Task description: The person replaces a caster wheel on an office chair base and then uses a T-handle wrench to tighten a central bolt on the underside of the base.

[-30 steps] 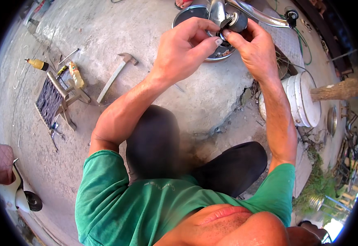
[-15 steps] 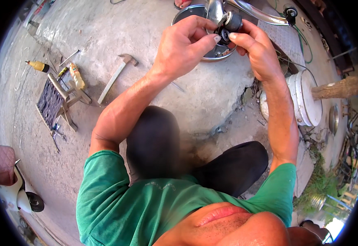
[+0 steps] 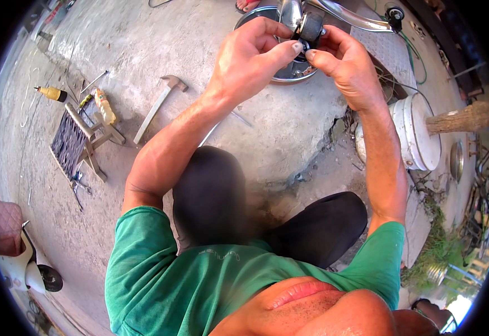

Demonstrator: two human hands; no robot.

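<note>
A black caster wheel (image 3: 311, 26) sits at the end of a chrome leg (image 3: 288, 12), in front of me at the top. My left hand (image 3: 247, 59) reaches it from the left, thumb and fingers closed on the caster's dark housing. From the right, my right hand (image 3: 345, 67) pinches the same caster, its thumb tip close to the left thumb. Both sets of fingers partly hide the lower part of the caster. Beneath the hands lies a chrome-rimmed round base (image 3: 293, 78). Another chrome leg (image 3: 356, 21) curves right to a second caster (image 3: 394, 14).
Left on the concrete lie a hammer (image 3: 157, 109) and a small woven-seat stool (image 3: 71, 137), with a yellow bottle (image 3: 51, 92) and a clear bottle (image 3: 105, 106) beside it. To the right are a white bucket (image 3: 415, 131) and a wooden post (image 3: 462, 119). A person's foot (image 3: 248, 5) shows at the top.
The caster wheel has turned and shifted slightly left between my hands. My right thumb has moved left and down a little; the left hand stays nearly in place.
</note>
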